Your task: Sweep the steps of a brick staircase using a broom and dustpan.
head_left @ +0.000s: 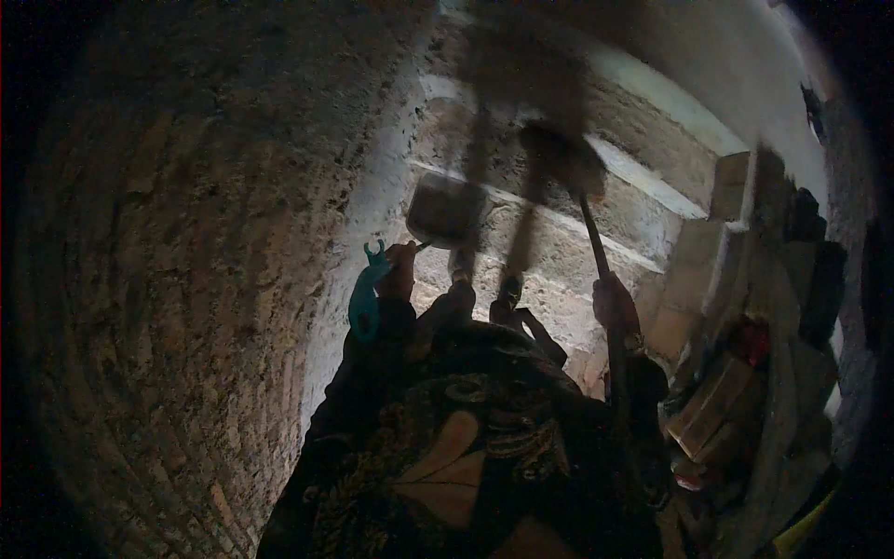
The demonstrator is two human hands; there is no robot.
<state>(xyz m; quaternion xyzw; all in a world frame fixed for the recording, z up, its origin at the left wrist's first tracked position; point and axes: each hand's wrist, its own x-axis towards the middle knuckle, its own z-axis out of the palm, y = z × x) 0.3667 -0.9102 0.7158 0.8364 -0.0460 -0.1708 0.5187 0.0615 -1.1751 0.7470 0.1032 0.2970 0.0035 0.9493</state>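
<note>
My left hand (399,270) is closed around the short thin handle of a dark, square-edged dustpan (447,210), which hangs over the steps ahead of me. Against the outer side of that hand is a curved teal plastic piece (366,298) with a small hooked tip; how it is held cannot be made out. On the other side, my right hand (615,306) grips the long stick of a broom (593,233). The broom's dark head (562,156) is farthest from me, in dim light. The stick's lower end runs back along my right sleeve.
Pale-edged stone steps (643,182) cross the view, with shadows on them. My feet (507,291) stand below. A rough brick wall (186,307) rises close at left. On the right are stacked blocks (712,405) and a small red thing (750,343).
</note>
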